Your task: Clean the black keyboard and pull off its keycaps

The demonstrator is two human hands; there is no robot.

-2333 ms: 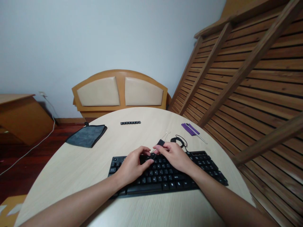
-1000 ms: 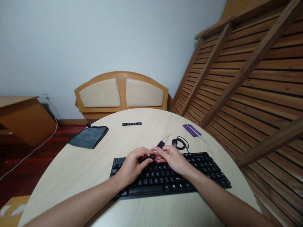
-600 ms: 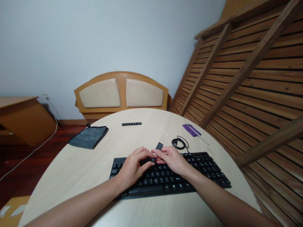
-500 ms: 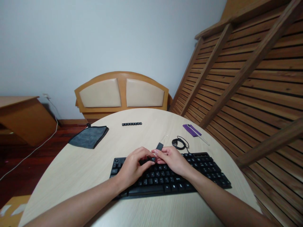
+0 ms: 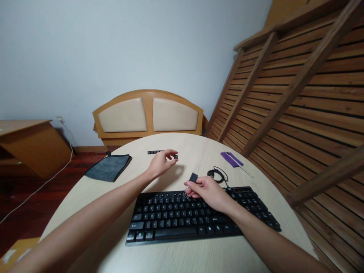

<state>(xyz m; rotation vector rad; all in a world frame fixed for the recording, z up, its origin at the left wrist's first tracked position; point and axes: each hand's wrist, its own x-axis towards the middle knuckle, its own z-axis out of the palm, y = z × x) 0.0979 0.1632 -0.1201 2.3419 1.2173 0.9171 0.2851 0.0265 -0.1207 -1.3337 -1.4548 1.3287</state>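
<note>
A small black keycap [image 5: 176,156] is pinched between the thumb and finger of my left hand [image 5: 162,163], raised above the table. Just behind that hand lies a row of loose keycaps [image 5: 153,152], its right part hidden by my fingers. My right hand [image 5: 207,191] grips a wire keycap puller [image 5: 193,177] with a dark middle piece; one wire end points down at the top rows of the black keyboard [image 5: 170,214], the other sticks up and away. The right hand and forearm cover part of the keyboard.
On the round pale table [image 5: 159,182] a dark grey cloth pouch [image 5: 109,167] lies at left. A coiled black cable [image 5: 217,174] sits behind the keyboard. Farther right lie a purple cloth [image 5: 231,159] and a thin white stick [image 5: 244,169]. Wooden slats [image 5: 309,125] lean along the right side.
My left hand has lifted off the keyboard with a keycap and moved away toward the row of loose keycaps. My right hand stays over the keyboard with the puller.
</note>
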